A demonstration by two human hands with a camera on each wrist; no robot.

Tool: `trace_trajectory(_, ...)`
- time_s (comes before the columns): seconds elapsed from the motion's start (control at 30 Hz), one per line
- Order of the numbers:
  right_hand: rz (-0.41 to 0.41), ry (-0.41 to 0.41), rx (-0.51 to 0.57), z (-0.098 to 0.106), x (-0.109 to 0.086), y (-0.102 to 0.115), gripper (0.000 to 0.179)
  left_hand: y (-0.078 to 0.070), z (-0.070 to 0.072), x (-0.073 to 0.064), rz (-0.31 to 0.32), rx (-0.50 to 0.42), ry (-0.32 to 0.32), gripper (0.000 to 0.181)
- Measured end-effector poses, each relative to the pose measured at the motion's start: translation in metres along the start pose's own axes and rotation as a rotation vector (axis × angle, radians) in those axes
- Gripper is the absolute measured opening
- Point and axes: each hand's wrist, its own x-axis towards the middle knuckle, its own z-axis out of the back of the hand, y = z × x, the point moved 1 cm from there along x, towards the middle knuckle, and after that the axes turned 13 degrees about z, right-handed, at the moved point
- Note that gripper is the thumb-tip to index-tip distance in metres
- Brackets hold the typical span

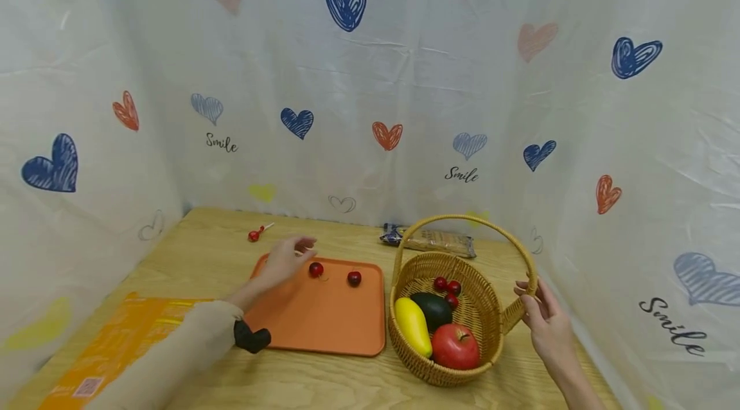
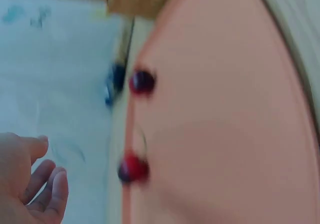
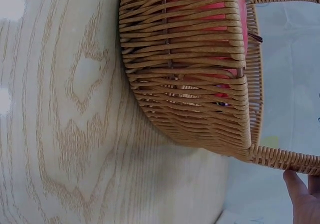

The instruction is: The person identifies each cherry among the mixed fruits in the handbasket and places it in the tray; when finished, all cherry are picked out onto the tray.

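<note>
My left hand hovers over the far left part of the orange tray, its fingers loosely bent and nothing in them. Just to its right, a cherry with a stem lies on the tray, and a second cherry lies further right. With thumb and fingers, my right hand holds the right side of the handle of a wicker basket. Inside the basket are a red apple, a yellow mango-like fruit, a dark green avocado-like fruit and several cherries.
A red-wrapped lollipop lies behind the tray at left. Behind the basket is a long clear packet with a dark blue end. An orange package lies at front left, partly under my left sleeve. Patterned curtains surround the table.
</note>
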Motion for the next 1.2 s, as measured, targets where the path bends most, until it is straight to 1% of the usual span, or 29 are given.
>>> trace_trajectory(0.03,0.000,-0.001,-0.004,0.000,0.000,0.000,0.047,-0.010,-0.009,-0.002,-0.027,-0.028,0.017,0.028)
trace_trajectory(0.1,-0.004,-0.006,-0.001,-0.001,0.000,-0.001,0.046,-0.031,-0.024,-0.005,-0.055,-0.083,0.075,0.027)
trace_trajectory(0.17,-0.004,-0.009,-0.002,-0.002,0.001,-0.002,0.044,-0.049,-0.038,-0.008,-0.099,-0.121,0.128,0.026)
trace_trajectory(0.27,0.005,-0.016,0.017,-0.002,0.001,-0.003,0.044,-0.073,-0.053,-0.013,-0.121,-0.164,0.199,0.026)
trace_trajectory(0.33,0.011,-0.022,0.035,-0.002,0.001,-0.004,0.043,-0.087,-0.060,-0.016,-0.138,-0.176,0.224,0.024)
trace_trajectory(0.47,0.023,-0.026,0.054,-0.001,0.000,-0.005,0.042,-0.108,-0.079,-0.022,-0.162,-0.206,0.271,0.022)
trace_trajectory(0.6,0.030,-0.028,0.042,0.000,-0.001,-0.005,0.042,-0.131,-0.103,-0.028,-0.199,-0.223,0.354,0.022)
trace_trajectory(0.73,0.029,-0.028,0.039,0.000,0.000,-0.004,0.041,-0.153,-0.129,-0.033,-0.219,-0.204,0.419,0.023)
trace_trajectory(0.83,0.030,-0.024,0.035,0.000,0.000,-0.003,0.043,-0.163,-0.145,-0.032,-0.212,-0.189,0.443,0.025)
trace_trajectory(0.9,0.028,-0.025,0.030,0.000,0.000,-0.001,0.044,-0.168,-0.155,-0.029,-0.196,-0.173,0.452,0.025)
trace_trajectory(0.97,0.029,-0.027,0.024,0.000,0.000,-0.001,0.045,-0.171,-0.165,-0.023,-0.177,-0.144,0.452,0.025)
trace_trajectory(1.1,0.026,-0.033,0.029,0.000,0.001,-0.002,0.047,-0.175,-0.184,-0.009,-0.094,-0.087,0.440,0.022)
trace_trajectory(1.2,0.023,-0.033,0.035,0.000,0.001,-0.004,0.047,-0.176,-0.194,-0.002,-0.019,-0.061,0.439,0.021)
